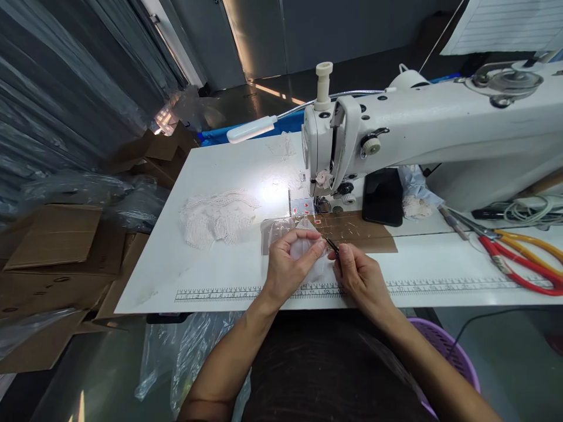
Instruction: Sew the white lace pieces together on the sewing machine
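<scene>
My left hand [288, 264] is curled round a small piece of sheer white fabric [303, 246], pinching it between thumb and fingers. My right hand [358, 275] is closed on a thin dark tool, perhaps tweezers or a snipper [332, 246], whose tip touches the fabric. Both hands rest on the white sewing table [211, 176] just above its printed ruler [220, 293], in front of the white sewing machine [417, 135] and its needle area [323, 199].
A heap of white lace [217, 217] lies left of my hands. A black phone [382, 196] sits under the machine arm. Red and yellow-handled scissors [523, 258] lie at the right. Cardboard boxes [57, 252] and plastic wrap crowd the floor at left; a purple basket [453, 351] stands lower right.
</scene>
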A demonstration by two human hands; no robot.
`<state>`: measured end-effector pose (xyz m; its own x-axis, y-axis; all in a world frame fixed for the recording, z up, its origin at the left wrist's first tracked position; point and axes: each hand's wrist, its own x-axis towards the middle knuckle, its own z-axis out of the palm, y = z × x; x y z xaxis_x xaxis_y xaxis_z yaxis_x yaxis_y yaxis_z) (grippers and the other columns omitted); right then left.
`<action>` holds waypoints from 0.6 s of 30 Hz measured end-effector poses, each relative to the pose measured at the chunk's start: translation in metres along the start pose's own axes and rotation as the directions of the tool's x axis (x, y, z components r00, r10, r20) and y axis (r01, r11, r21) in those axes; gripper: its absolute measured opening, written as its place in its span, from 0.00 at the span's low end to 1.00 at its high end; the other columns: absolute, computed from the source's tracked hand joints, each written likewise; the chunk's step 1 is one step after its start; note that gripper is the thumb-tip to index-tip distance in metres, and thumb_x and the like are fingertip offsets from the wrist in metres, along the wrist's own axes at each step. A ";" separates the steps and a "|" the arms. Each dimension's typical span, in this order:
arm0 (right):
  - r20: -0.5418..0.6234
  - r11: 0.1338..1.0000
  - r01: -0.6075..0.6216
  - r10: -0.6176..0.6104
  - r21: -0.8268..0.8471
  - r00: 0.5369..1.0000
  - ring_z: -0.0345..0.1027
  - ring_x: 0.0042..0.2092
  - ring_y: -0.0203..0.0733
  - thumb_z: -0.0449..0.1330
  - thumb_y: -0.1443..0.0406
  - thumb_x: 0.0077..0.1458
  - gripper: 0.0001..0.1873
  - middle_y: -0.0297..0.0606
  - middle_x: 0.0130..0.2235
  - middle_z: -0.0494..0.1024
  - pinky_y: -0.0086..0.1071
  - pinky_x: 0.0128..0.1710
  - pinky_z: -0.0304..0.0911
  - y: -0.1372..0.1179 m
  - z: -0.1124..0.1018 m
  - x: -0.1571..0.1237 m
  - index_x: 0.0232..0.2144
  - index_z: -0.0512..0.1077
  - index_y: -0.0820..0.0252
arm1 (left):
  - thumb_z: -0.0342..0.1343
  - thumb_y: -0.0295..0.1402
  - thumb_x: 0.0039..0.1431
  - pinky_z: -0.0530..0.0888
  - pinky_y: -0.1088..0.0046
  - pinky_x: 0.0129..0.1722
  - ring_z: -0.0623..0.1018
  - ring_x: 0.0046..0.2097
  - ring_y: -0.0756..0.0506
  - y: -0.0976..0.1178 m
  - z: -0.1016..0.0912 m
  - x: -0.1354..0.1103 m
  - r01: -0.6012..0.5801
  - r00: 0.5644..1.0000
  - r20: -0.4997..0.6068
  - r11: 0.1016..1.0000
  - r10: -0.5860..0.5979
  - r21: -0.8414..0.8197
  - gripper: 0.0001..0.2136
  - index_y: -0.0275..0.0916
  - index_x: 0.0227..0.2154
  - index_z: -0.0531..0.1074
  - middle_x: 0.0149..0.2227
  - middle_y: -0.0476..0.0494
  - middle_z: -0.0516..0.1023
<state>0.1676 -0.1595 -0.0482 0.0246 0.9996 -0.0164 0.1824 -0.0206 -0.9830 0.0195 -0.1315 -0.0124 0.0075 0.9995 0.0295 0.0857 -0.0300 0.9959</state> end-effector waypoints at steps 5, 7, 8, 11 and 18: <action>-0.025 0.977 0.086 -0.093 -0.197 0.995 0.57 0.23 0.36 0.47 0.50 0.64 0.21 0.31 0.22 0.67 0.29 0.24 0.52 -0.003 -0.001 -0.001 0.31 0.69 0.56 | 0.68 0.34 0.48 0.78 0.67 0.43 0.80 0.39 0.44 0.002 -0.001 0.001 0.058 0.998 -0.021 0.998 -0.059 -0.035 0.09 0.37 0.32 0.79 0.35 0.44 0.81; -0.038 0.962 0.108 -0.121 -0.252 0.992 0.59 0.24 0.37 0.46 0.50 0.64 0.21 0.32 0.23 0.68 0.30 0.25 0.54 -0.005 -0.001 -0.001 0.32 0.69 0.56 | 0.68 0.34 0.48 0.78 0.66 0.42 0.80 0.39 0.44 0.002 0.000 0.001 0.074 0.997 -0.017 0.996 -0.075 -0.057 0.09 0.37 0.32 0.79 0.35 0.43 0.81; -0.042 0.957 0.113 -0.128 -0.266 0.991 0.60 0.24 0.37 0.46 0.50 0.64 0.21 0.32 0.23 0.69 0.30 0.26 0.54 -0.006 -0.002 -0.001 0.31 0.68 0.56 | 0.68 0.34 0.48 0.78 0.66 0.42 0.80 0.39 0.43 0.003 0.000 0.001 0.078 0.997 -0.019 0.995 -0.079 -0.064 0.09 0.37 0.32 0.79 0.35 0.43 0.81; -0.044 0.953 0.118 -0.135 -0.279 0.990 0.61 0.24 0.37 0.45 0.49 0.64 0.22 0.33 0.24 0.70 0.30 0.26 0.55 -0.008 -0.003 0.000 0.30 0.68 0.55 | 0.68 0.34 0.48 0.79 0.66 0.43 0.80 0.39 0.43 0.004 0.000 0.000 0.082 0.996 -0.032 0.994 -0.085 -0.072 0.09 0.37 0.32 0.79 0.34 0.43 0.81; -0.119 0.929 0.096 -0.147 -0.357 0.982 0.59 0.24 0.37 0.46 0.50 0.64 0.22 0.32 0.21 0.66 0.31 0.28 0.55 -0.008 0.009 -0.003 0.25 0.64 0.55 | 0.68 0.34 0.48 0.80 0.67 0.39 0.80 0.39 0.43 0.005 0.003 0.000 0.089 0.996 -0.020 0.991 -0.091 -0.100 0.09 0.36 0.32 0.79 0.35 0.43 0.80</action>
<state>0.1576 -0.1625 -0.0420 0.1147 0.9820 0.1503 0.5227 0.0690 -0.8497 0.0233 -0.1320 -0.0077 -0.0201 0.9980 -0.0595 -0.0135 0.0593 0.9981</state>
